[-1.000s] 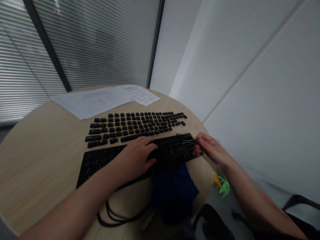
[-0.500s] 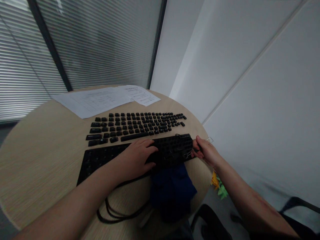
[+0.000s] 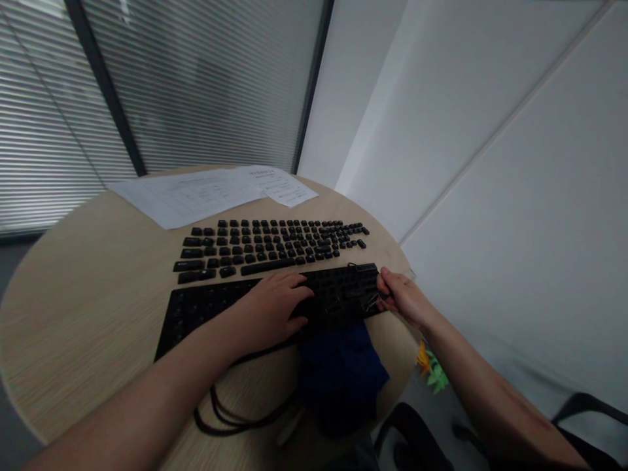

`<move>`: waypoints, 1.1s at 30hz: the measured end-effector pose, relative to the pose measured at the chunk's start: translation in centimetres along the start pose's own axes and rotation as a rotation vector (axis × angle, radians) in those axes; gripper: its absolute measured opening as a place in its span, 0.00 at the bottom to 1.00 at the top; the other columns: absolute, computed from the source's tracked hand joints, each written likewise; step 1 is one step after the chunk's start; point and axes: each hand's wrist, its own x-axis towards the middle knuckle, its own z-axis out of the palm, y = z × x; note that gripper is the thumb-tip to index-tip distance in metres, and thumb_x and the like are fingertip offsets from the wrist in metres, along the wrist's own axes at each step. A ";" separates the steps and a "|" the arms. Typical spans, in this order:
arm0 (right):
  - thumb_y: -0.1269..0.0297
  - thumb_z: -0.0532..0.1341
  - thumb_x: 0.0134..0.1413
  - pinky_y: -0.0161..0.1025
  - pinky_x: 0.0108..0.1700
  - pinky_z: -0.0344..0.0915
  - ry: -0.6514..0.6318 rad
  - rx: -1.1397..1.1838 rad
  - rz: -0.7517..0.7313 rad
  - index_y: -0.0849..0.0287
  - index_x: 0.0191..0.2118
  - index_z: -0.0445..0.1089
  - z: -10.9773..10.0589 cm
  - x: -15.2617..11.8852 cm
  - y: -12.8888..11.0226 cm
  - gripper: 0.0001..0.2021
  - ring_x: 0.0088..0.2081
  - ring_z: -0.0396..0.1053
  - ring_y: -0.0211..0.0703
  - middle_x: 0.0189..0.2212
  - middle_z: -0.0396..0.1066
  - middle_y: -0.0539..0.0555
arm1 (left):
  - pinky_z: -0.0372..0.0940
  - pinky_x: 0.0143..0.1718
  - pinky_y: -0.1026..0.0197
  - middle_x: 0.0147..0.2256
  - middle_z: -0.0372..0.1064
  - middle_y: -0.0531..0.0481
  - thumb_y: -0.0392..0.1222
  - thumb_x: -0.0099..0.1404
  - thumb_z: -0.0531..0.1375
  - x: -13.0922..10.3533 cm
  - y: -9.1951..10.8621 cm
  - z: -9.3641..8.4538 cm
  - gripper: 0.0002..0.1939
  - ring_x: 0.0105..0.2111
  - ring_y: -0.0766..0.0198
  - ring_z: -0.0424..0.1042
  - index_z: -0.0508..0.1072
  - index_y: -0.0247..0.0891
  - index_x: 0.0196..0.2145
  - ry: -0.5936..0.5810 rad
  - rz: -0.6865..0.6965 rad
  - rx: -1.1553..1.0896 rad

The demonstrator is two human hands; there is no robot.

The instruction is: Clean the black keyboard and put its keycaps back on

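Note:
A black keyboard base (image 3: 338, 288) lies near the front of the round table, its keycaps off over most of its face. Rows of loose black keycaps (image 3: 267, 246) are laid out just behind it. My left hand (image 3: 277, 307) rests on the middle of the base with its fingers spread. At the base's right end, my right hand (image 3: 395, 294) has its fingers pinched around a thin wire tool (image 3: 373, 301), whose tip is by the base. Thin wire pieces also show on the base.
White printed sheets (image 3: 191, 195) lie at the back of the table (image 3: 73, 294). A dark blue cloth (image 3: 341, 376) and a black cable (image 3: 228, 428) are at the front. Orange and green items (image 3: 434, 371) and black chairs stand beyond the right edge.
The view has shifted slightly, moving the scene a little to the right. Both hands keep nearly the same places, and the wire tool in my right hand is angled a bit differently.

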 end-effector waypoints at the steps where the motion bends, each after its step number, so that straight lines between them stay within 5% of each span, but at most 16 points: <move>1: 0.32 0.58 0.58 0.36 0.24 0.62 0.005 -0.006 -0.003 0.54 0.20 0.58 0.0 -0.1 0.0 0.31 0.13 0.49 0.32 0.10 0.50 0.41 | 0.58 0.65 0.41 0.60 0.69 0.36 0.39 0.61 0.67 0.0 0.0 0.0 0.21 0.63 0.44 0.65 0.77 0.38 0.53 0.002 0.004 0.003; 9: 0.33 0.58 0.59 0.36 0.24 0.59 -0.070 -0.090 0.031 0.54 0.20 0.58 0.0 0.3 -0.3 0.30 0.14 0.47 0.33 0.10 0.49 0.41 | 0.58 0.65 0.41 0.58 0.71 0.37 0.39 0.60 0.67 0.0 -0.1 0.3 0.20 0.62 0.43 0.66 0.78 0.39 0.51 0.045 0.010 -0.027; 17: 0.30 0.56 0.57 0.36 0.22 0.51 0.118 -0.177 -0.139 0.55 0.19 0.57 1.1 -2.0 1.2 0.32 0.20 0.54 0.37 0.17 0.59 0.48 | 0.59 0.64 0.42 0.58 0.71 0.38 0.39 0.60 0.67 0.0 -0.2 0.3 0.21 0.62 0.44 0.66 0.77 0.39 0.52 0.029 0.002 -0.028; 33: 0.34 0.60 0.58 0.37 0.21 0.57 0.134 0.088 -0.039 0.53 0.20 0.57 0.5 -1.3 1.7 0.30 0.14 0.45 0.33 0.10 0.47 0.41 | 0.58 0.65 0.42 0.56 0.72 0.38 0.39 0.59 0.68 0.1 -0.4 0.5 0.21 0.61 0.44 0.67 0.78 0.39 0.51 0.054 0.021 -0.053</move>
